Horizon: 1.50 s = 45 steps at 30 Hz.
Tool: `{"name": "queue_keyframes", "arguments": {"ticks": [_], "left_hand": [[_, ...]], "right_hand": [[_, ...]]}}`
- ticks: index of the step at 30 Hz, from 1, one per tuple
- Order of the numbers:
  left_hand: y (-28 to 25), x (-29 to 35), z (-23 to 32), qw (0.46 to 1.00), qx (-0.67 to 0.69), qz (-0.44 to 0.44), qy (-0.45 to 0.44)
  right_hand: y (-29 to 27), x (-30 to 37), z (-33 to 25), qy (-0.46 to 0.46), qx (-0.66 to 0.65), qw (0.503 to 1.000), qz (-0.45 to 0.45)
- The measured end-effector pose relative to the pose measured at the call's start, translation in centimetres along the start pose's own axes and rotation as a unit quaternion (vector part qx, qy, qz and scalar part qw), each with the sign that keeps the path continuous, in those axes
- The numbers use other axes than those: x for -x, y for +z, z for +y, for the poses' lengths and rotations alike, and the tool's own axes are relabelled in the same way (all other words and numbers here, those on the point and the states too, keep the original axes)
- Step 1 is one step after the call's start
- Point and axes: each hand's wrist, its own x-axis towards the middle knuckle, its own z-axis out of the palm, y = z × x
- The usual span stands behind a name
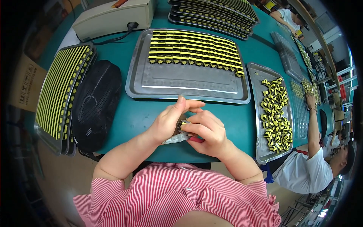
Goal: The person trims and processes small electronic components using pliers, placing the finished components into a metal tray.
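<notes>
Close in front of my body, my left hand (168, 120) and my right hand (210, 130) meet above the green table. A small yellow-and-black transformer (184, 123) with metal pins sits between them, partly covered by fingers. My left hand is closed around it with the thumb raised, and the right fingertips touch it. Under the right fingers is a slim tool with a red handle (196, 139) and a whitish clear part (176, 139); the right hand is closed on it. Just beyond lies a metal tray (181, 81), its far part filled with rows of transformers (194, 49).
To the right, a tray (259, 113) holds a loose heap of transformers (276, 113). At left are stacked full trays (62, 94) and a black mesh case (96, 104). A beige box (113, 19) and more stacked trays (213, 19) stand behind. Co-workers (308, 166) sit along the right.
</notes>
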Motion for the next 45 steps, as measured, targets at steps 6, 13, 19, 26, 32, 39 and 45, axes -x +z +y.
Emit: {"name": "queue_keyframes", "arguments": {"ticks": [6,13,19,26,32,39,45], "left_hand": [[-0.1,-0.1,-0.1,1.0,-0.011,-0.005,-0.006],[-0.1,0.0,-0.1,1.0,-0.005,-0.006,-0.018],[0.3,0.1,0.6,0.998,0.018,-0.004,-0.056],[0.2,0.1,0.7,0.997,0.011,0.002,-0.072],[-0.4,-0.1,0.3,0.999,0.01,-0.011,-0.042],[0.1,0.0,0.6,0.997,0.026,0.012,-0.068],[0.0,-0.1,0.3,0.996,0.019,0.009,-0.081]], "right_hand": [[0.0,0.0,0.1,-0.001,-0.02,1.0,-0.003],[0.0,0.0,0.2,-0.005,-0.033,0.999,-0.008],[-0.2,0.0,0.2,-0.005,-0.038,0.999,-0.023],[-0.1,0.1,-0.1,0.017,-0.033,0.999,-0.028],[-0.3,-0.4,-1.0,0.069,-0.014,0.997,-0.019],[-0.2,0.0,-0.3,0.025,0.003,0.999,-0.024],[0.0,0.0,-0.3,0.014,-0.011,1.0,-0.017]]}}
